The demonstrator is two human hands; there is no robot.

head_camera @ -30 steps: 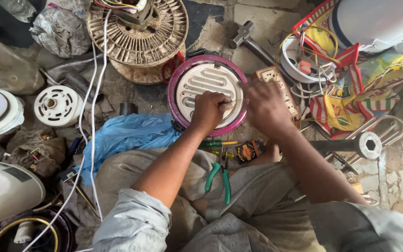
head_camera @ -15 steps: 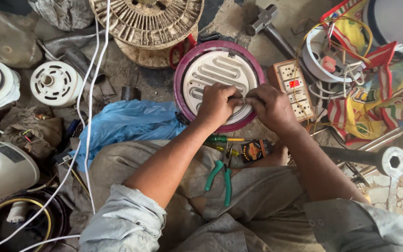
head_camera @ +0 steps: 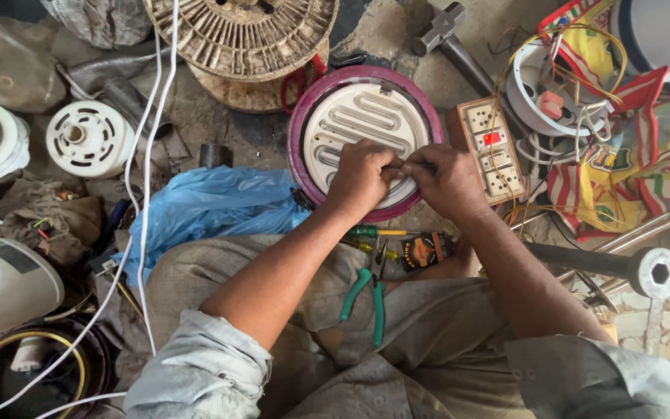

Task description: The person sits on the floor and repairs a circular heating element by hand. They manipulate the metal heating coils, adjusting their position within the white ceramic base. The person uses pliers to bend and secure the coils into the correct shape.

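Crumpled blue plastic sheeting (head_camera: 211,206) lies on the floor left of my knees. Beside it sits the round white grooved heater plate in its magenta ring (head_camera: 366,124), just ahead of my lap. My left hand (head_camera: 360,177) and right hand (head_camera: 447,180) rest on its near edge, fingertips pinched together on a thin dark piece between them. Green-handled pliers (head_camera: 366,299) lie on my lap.

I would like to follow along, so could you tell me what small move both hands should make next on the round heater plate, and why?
Probably keep the left hand pressing the round heater plate steady while the right hand works the thin dark piece pinched between them; both hands meet there.
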